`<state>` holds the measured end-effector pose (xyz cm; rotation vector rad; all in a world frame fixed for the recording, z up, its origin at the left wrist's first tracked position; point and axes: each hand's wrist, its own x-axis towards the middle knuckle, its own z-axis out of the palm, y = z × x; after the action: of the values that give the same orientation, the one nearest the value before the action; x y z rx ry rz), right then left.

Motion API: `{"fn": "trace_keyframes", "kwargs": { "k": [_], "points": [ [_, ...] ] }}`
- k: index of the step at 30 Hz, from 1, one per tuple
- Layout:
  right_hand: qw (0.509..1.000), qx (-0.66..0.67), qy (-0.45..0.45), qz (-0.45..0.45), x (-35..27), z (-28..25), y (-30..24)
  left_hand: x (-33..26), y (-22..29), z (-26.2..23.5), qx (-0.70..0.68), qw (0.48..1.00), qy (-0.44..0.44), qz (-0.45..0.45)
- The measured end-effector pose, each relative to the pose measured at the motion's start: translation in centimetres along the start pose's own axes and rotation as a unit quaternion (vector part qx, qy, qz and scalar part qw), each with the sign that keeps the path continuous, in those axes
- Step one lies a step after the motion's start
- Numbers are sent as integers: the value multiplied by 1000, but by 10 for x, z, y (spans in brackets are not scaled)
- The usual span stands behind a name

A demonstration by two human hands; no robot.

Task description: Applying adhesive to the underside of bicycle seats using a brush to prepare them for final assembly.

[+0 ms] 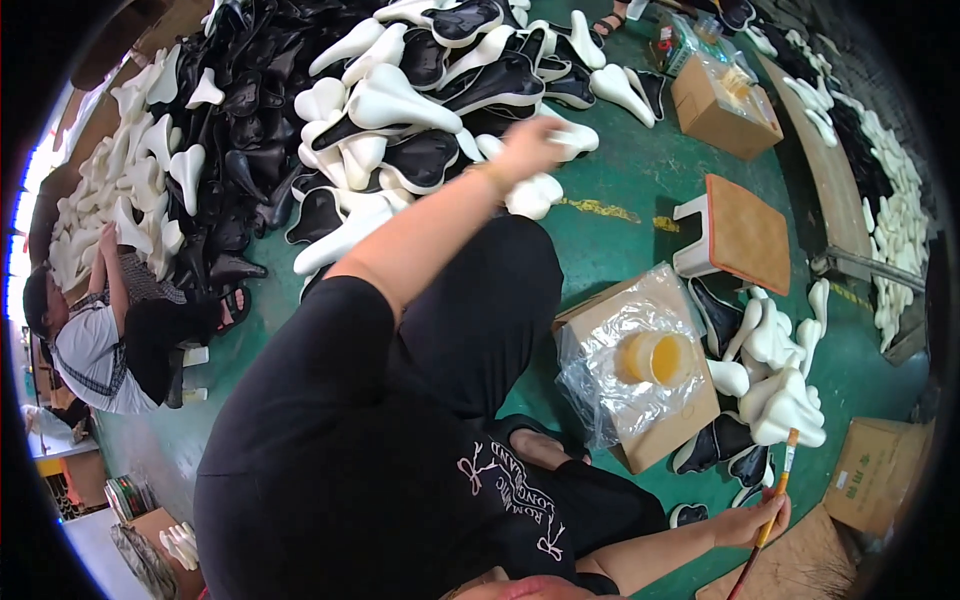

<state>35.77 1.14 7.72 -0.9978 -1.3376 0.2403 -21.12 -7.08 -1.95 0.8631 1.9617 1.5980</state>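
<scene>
While gripped by the right hand [750, 520], the brush [768, 520] slants bristles-up.

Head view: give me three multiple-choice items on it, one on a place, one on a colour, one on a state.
1. Where is the left hand?
A. at the saddle pile
B. on the stool
C. in a box

2. What colour is the floor?
A. grey
B. green
C. red

3. What is the right hand doing?
A. lying open
B. gripping a brush
C. lifting a saddle

Answers:
1 A, the arm stretches out to the black and white saddles.
2 B, green shows between things.
3 B, fingers close on the handle.
</scene>
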Motion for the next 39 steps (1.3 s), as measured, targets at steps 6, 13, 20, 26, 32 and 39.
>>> {"fn": "trace_keyframes", "kwargs": {
  "k": [6,13,20,26,32,39],
  "points": [
    [998,-20,-47,38,-11,22,13,-27,-212,-139,89,909,325,-247],
    [990,19,-137,37,-15,68,-22,-43,-252,-150,-113,910,292,-270],
    [958,131,-231,107,-54,101,-41,-26,-209,-206,-496,803,169,-285],
    [923,163,-343,59,-96,148,-90,-90,19,-82,-505,852,-41,-127],
    [878,346,-295,148,-115,165,-144,-191,114,54,-277,934,-226,-22],
    [757,452,-330,336,-58,72,-89,-174,88,51,-289,792,-525,-115]
  ]
}}
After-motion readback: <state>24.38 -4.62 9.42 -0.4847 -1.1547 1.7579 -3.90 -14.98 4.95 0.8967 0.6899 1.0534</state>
